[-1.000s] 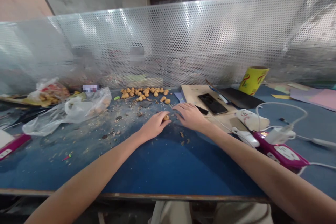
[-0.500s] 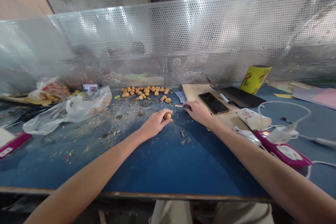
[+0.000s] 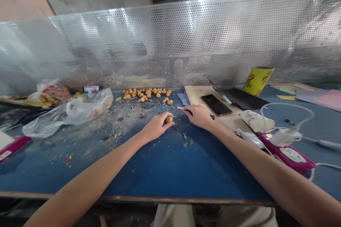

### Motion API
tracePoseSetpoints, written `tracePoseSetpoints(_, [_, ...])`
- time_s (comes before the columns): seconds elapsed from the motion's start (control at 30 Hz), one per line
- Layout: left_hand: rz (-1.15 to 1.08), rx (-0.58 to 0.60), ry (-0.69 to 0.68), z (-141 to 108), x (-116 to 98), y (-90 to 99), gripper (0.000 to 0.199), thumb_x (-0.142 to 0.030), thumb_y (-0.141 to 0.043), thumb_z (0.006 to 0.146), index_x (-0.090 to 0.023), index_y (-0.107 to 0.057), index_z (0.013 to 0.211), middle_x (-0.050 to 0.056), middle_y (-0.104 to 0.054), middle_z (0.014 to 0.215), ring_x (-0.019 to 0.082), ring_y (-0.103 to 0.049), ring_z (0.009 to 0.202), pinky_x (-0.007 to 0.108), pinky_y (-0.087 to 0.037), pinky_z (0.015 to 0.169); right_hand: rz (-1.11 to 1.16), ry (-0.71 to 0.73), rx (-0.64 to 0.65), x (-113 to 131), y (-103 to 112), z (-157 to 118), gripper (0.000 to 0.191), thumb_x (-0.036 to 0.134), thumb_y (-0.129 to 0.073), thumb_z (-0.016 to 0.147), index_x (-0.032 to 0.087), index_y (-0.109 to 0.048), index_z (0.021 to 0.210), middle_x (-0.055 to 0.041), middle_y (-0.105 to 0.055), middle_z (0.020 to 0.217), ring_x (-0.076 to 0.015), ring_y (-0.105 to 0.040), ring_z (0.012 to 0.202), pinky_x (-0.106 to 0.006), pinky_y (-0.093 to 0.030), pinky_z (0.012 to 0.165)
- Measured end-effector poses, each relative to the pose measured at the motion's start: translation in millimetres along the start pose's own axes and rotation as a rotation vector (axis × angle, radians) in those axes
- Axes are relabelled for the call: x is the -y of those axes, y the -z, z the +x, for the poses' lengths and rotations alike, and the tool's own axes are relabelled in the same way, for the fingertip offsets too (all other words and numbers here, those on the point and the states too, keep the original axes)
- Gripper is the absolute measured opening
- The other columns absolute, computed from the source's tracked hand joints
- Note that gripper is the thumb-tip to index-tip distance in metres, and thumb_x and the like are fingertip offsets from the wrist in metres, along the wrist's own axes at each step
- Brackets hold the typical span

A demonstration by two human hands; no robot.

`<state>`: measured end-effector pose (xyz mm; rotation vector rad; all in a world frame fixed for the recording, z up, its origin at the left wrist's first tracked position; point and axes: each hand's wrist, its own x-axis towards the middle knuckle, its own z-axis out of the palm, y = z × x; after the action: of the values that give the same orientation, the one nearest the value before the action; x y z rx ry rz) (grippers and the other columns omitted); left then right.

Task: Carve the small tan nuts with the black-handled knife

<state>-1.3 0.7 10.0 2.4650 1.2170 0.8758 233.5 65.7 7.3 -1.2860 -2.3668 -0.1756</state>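
Note:
Near the middle of the blue table, my left hand [image 3: 155, 127] is closed around a small tan gourd [image 3: 168, 119], its round end showing between thumb and fingers. To the right of it, my right hand [image 3: 199, 116] is curled low over the tabletop, fingers bent down. A slim dark tool [image 3: 212, 117] pokes out by the heel of that hand; its kind is hidden. The two hands are apart. Beyond them lies a loose pile of small tan gourds [image 3: 147, 94], some of them double-bulbed. A pink strip [image 3: 180, 108] lies by my right fingertips.
Dust and chips litter the table [image 3: 160, 170]. A clear plastic bag [image 3: 77, 110] lies left. On the right are a phone [image 3: 216, 104] on brown board, a yellow roll [image 3: 258, 81], and a magenta power strip [image 3: 295, 156] with white cables. A perforated metal screen [image 3: 186, 42] stands behind.
My right hand has shifted slightly left and toward me, and more of the dark tool shows behind it. My left hand, still holding the gourd, has moved a little nearer.

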Motion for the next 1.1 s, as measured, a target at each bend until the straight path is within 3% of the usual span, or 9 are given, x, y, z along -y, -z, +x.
tracePoseSetpoints(0.17, [0.013,-0.010,-0.003,0.4,0.1,-0.7,0.024,-0.036,-0.046,0.096,-0.021,-0.054,0.113,0.007,-0.066,0.105,0.021,-0.063,0.092,0.034,-0.049,0.083,0.043,0.148,0.154,9.4,4.4,-3.1,0.026,0.032,-0.046,0.094,0.028,-0.071,0.094,-0.0008,-0.074,0.087,-0.0187,-0.066,0.077,-0.029,-0.041,0.073])
tracePoseSetpoints(0.3, [0.029,-0.044,-0.028,0.8,1.9,-1.9,0.023,-0.027,-0.037,0.098,-0.018,-0.053,0.112,0.011,-0.062,0.112,0.021,-0.060,0.105,0.035,-0.046,0.091,0.056,0.250,0.168,19.7,5.8,-6.0,0.027,0.030,-0.044,0.095,0.028,-0.071,0.095,-0.0003,-0.075,0.091,-0.0180,-0.066,0.079,-0.028,-0.039,0.071])
tracePoseSetpoints(0.43, [0.032,0.012,-0.036,0.4,1.8,-2.4,0.021,-0.030,-0.039,0.097,-0.019,-0.056,0.103,0.008,-0.066,0.098,0.020,-0.063,0.092,0.034,-0.048,0.083,0.047,0.340,0.177,30.2,3.9,-8.7,0.026,0.029,-0.043,0.096,0.026,-0.069,0.093,-0.0002,-0.074,0.091,-0.0171,-0.065,0.078,-0.027,-0.035,0.065])
tracePoseSetpoints(0.63, [0.064,0.043,-0.013,0.0,3.4,-2.0,0.023,-0.040,-0.047,0.094,-0.021,-0.060,0.097,0.005,-0.070,0.089,0.020,-0.066,0.083,0.032,-0.049,0.076,0.038,0.377,0.155,37.5,1.3,-11.3,0.026,0.030,-0.041,0.098,0.022,-0.066,0.092,-0.0028,-0.073,0.085,-0.0170,-0.064,0.074,-0.027,-0.032,0.061])
tracePoseSetpoints(0.9, [0.129,0.075,-0.079,0.3,2.2,-4.0,0.022,-0.036,-0.047,0.093,-0.021,-0.063,0.092,0.003,-0.069,0.080,0.018,-0.063,0.072,0.027,-0.043,0.064,0.216,0.353,0.240,32.2,4.5,-11.4,0.024,0.032,-0.046,0.097,0.020,-0.045,0.118,-0.0031,-0.072,0.089,-0.0204,-0.066,0.079,-0.028,-0.039,0.063])
tracePoseSetpoints(1.1, [0.167,0.034,-0.012,0.2,0.3,2.5,0.022,-0.034,-0.046,0.092,-0.022,-0.061,0.082,-0.001,-0.068,0.075,0.014,-0.060,0.065,0.024,-0.039,0.061,0.189,0.300,0.294,13.7,11.5,-7.3,0.024,0.037,-0.049,0.096,0.022,-0.048,0.115,-0.0023,-0.071,0.085,-0.0221,-0.067,0.080,-0.030,-0.043,0.068])
